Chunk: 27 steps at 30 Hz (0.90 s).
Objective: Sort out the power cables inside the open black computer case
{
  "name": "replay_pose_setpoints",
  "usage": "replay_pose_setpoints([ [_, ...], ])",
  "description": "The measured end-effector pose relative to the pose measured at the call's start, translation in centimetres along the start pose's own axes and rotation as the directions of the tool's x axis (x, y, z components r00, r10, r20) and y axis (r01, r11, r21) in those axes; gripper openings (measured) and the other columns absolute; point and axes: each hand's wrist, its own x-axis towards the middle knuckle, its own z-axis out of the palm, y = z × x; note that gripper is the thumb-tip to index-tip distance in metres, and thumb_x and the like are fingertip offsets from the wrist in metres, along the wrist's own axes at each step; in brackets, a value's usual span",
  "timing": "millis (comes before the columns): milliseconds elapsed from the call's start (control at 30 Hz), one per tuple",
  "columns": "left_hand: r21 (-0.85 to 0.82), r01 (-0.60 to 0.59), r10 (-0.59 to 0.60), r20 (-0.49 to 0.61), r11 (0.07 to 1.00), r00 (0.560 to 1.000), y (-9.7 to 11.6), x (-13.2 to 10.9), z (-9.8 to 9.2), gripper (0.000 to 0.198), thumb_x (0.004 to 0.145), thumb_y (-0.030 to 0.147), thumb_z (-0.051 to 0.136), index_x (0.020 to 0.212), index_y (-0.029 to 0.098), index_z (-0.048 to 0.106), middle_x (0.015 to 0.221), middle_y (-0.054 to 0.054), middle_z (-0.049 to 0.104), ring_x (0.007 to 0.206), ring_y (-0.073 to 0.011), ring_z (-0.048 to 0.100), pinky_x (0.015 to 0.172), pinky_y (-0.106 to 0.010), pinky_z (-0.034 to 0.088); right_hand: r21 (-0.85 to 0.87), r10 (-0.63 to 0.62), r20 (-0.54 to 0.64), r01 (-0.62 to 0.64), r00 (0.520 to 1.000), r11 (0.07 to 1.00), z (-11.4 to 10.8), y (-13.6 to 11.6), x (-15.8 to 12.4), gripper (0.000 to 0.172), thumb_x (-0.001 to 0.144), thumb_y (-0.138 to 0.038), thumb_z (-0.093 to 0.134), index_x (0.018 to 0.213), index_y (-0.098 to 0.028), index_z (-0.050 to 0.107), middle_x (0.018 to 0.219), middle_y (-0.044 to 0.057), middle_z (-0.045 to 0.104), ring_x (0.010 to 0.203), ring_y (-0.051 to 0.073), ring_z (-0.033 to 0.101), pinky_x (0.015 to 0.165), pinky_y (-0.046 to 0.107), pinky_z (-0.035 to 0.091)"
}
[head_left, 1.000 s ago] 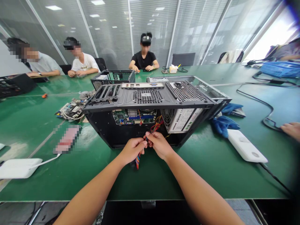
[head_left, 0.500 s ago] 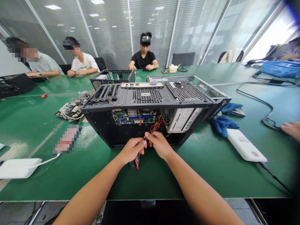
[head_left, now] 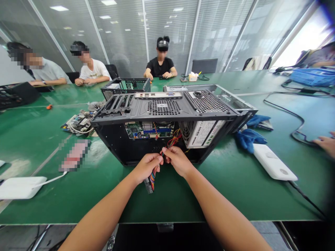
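Observation:
A black computer case (head_left: pixel 112 139) lies on the green table (head_left: pixel 104 205), its open side towards me. Inside it are a motherboard (head_left: pixel 136 130) and a power supply (head_left: pixel 205 134) with a white label. Coloured power cables (head_left: pixel 172 141) run from the power supply to my hands. My left hand (head_left: pixel 149 165) is closed on the cable bundle, and a dark connector (head_left: pixel 149 185) hangs below it. Close beside it, my right hand (head_left: pixel 176 158) pinches the same cables nearer the case. The fingertips almost touch and partly hide the cables.
Loose circuit boards (head_left: pixel 81 122) lie left of the case, with a white power bank (head_left: pixel 23 187) nearer me. Right are blue gloves (head_left: pixel 251 137), a white power strip (head_left: pixel 274 162) and another person's hand (head_left: pixel 326 143). More cases (head_left: pixel 131 83) stand behind; several people sit around the table.
The connector below my left hand has swung into clearer view, its cables shifting slightly. Both hands keep their grip in nearly the same place. The other person's hand at right has moved a little.

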Motion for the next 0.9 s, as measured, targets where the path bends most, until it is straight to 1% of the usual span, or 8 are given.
replay_pose_setpoints([
  [133,0.186,-0.089,0.093,-0.015,0.979,0.996,0.12,-0.09,-0.01,0.042,0.086,0.055,0.049,0.075,0.015,0.056,0.053,0.003,0.054,0.045,-0.0075,0.046,0.047,-0.018,0.035,-0.069,-0.028,-0.044,0.025,0.999,0.997,0.05,0.34,0.04,0.049,0.066,-0.061,0.073,0.055,-0.020,0.048,0.044,-0.006,0.045,0.045,0.009,0.038,0.050,0.027,0.028],
  [267,0.398,-0.159,0.202,-0.068,0.903,0.977,0.25,-0.22,0.13,0.037,0.089,0.047,0.048,0.072,0.015,0.057,0.054,0.002,0.055,0.048,-0.0086,0.049,0.051,-0.020,0.037,-0.116,-0.056,-0.061,0.048,0.997,0.992,-0.04,0.58,0.10,0.048,0.068,-0.059,0.071,0.054,-0.020,0.048,0.044,-0.006,0.044,0.046,0.009,0.037,0.050,0.027,0.027],
  [333,0.387,-0.158,0.195,-0.058,0.908,0.979,0.21,-0.22,0.15,0.037,0.089,0.047,0.047,0.073,0.015,0.057,0.054,0.002,0.056,0.048,-0.0087,0.050,0.050,-0.020,0.037,-0.090,-0.050,-0.048,0.046,0.998,0.995,-0.07,0.52,0.11,0.048,0.068,-0.058,0.072,0.053,-0.020,0.048,0.043,-0.006,0.044,0.045,0.009,0.038,0.051,0.027,0.028],
  [433,0.221,-0.115,0.121,-0.015,0.969,0.993,0.07,-0.16,0.18,0.042,0.089,0.055,0.045,0.075,0.016,0.055,0.053,0.003,0.054,0.044,-0.0081,0.047,0.047,-0.019,0.036,-0.005,-0.007,-0.022,0.007,1.000,1.000,-0.08,0.21,0.07,0.048,0.064,-0.058,0.075,0.053,-0.020,0.048,0.044,-0.005,0.044,0.045,0.009,0.039,0.050,0.027,0.029],
  [500,0.108,-0.081,0.082,-0.001,0.991,0.997,0.00,-0.14,0.26,0.046,0.087,0.060,0.045,0.075,0.016,0.053,0.050,0.004,0.051,0.041,-0.0074,0.044,0.045,-0.019,0.035,0.037,0.016,0.006,-0.017,1.000,0.999,-0.09,-0.02,0.02,0.046,0.063,-0.058,0.076,0.056,-0.018,0.054,0.048,-0.004,0.047,0.046,0.009,0.040,0.050,0.026,0.029],
  [600,0.027,-0.059,0.059,0.005,0.998,0.998,-0.05,-0.12,0.37,0.048,0.086,0.062,0.046,0.075,0.016,0.052,0.048,0.005,0.049,0.039,-0.0068,0.041,0.044,-0.018,0.033,0.056,0.001,0.063,-0.005,0.998,0.998,-0.15,-0.22,-0.04,0.042,0.067,-0.056,0.074,0.064,-0.015,0.063,0.057,-0.001,0.055,0.049,0.008,0.042,0.050,0.026,0.029],
  [733,0.056,-0.071,0.071,0.002,0.996,0.997,-0.04,-0.02,0.29,0.046,0.086,0.060,0.048,0.074,0.016,0.053,0.049,0.005,0.050,0.041,-0.0070,0.042,0.045,-0.018,0.033,0.044,-0.004,0.052,0.002,0.999,0.999,-0.16,-0.15,-0.04,0.041,0.069,-0.055,0.073,0.066,-0.015,0.064,0.058,-0.001,0.056,0.049,0.008,0.042,0.051,0.026,0.029],
  [900,0.230,-0.126,0.135,-0.021,0.965,0.991,0.15,0.02,0.12,0.041,0.088,0.052,0.047,0.071,0.015,0.053,0.052,0.003,0.052,0.046,-0.0082,0.047,0.048,-0.019,0.035,-0.007,-0.005,-0.015,0.005,1.000,1.000,0.01,0.14,-0.01,0.046,0.065,-0.059,0.075,0.058,-0.017,0.055,0.050,-0.004,0.050,0.048,0.009,0.042,0.051,0.027,0.030],
])
